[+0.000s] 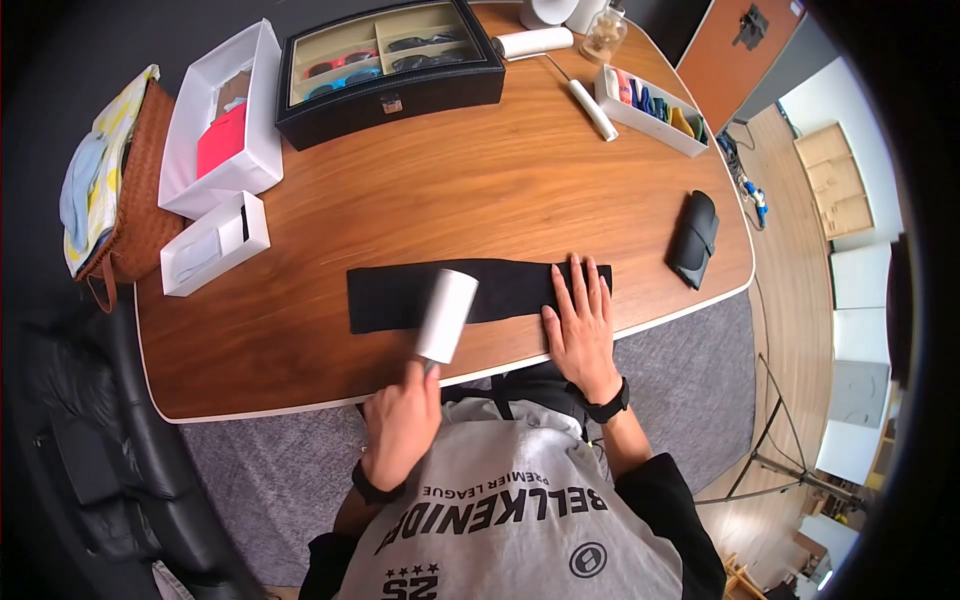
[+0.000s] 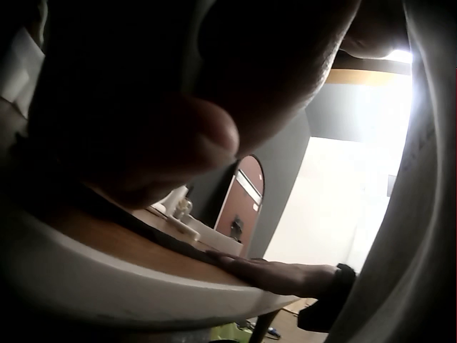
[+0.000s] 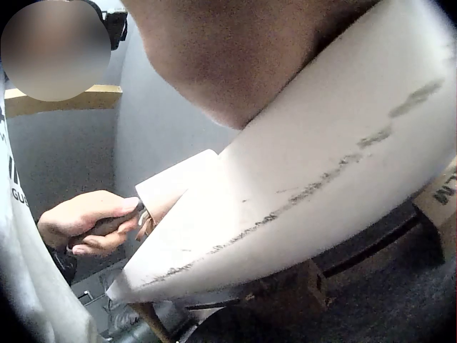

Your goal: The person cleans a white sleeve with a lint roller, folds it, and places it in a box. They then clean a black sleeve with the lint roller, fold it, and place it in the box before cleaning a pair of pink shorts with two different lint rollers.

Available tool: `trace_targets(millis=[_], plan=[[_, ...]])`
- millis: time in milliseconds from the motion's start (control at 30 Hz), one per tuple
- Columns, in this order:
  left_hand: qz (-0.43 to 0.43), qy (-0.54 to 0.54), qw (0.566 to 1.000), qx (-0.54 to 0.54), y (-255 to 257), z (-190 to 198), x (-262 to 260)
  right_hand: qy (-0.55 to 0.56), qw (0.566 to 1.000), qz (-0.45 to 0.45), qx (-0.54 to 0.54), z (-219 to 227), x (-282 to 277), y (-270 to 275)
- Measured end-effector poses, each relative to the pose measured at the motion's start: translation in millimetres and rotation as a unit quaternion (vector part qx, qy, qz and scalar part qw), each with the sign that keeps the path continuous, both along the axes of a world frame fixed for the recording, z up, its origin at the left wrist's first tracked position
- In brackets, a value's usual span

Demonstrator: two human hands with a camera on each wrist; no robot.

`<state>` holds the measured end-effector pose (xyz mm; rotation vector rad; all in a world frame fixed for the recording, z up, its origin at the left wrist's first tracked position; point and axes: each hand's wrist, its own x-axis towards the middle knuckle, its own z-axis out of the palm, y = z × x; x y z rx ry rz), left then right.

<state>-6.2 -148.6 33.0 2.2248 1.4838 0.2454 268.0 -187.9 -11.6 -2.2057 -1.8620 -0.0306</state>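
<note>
Nearest to us, our left hand (image 1: 402, 425) has its fingers curled round the handle of a white lint roller (image 1: 448, 318), the roll angled up and away from the fingers and overlapping the near edge of a black cloth (image 1: 390, 298); whether it touches the fabric, we cannot tell. To its right, our right hand (image 1: 580, 335) is open, palm down, its spread fingers resting on the right end of the cloth, which lies lengthwise beyond both hands on the wood-grain table (image 1: 450, 205). Farther out and to the right of the right hand we see a black soft case (image 1: 694, 240) with a strap. Beyond the left hand, off to its left, sits a small open white box (image 1: 205, 262) with a pale item and a dark item inside; behind that is a larger white box (image 1: 180, 150) holding something pink, with a brown woven basket (image 1: 145, 190) to its left. Farther ahead of both hands we have a black eyewear display case (image 1: 395, 112) with several pairs of sunglasses under its lid, and, beyond the right hand, a white stick-like object (image 1: 593, 110) beside a narrow white tray (image 1: 655, 127) of colourful rolled fabric. Farthest back stands a glass jar (image 1: 603, 38).
</note>
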Motion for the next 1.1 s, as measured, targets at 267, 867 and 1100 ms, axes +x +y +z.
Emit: trace_targets(millis=[267,867,1100], plan=[[0.029,0.063,0.998,0.013,7,-10,-16,-0.004,1.000,-0.005,0.007,-1,0,0],[0.142,-0.101,0.985,-0.004,22,-3,-54,0.089,0.993,0.011,0.083,6,-5,-7],[-0.010,-0.270,0.962,-0.044,17,9,2,0.386,0.908,0.149,0.061,40,-49,-20]])
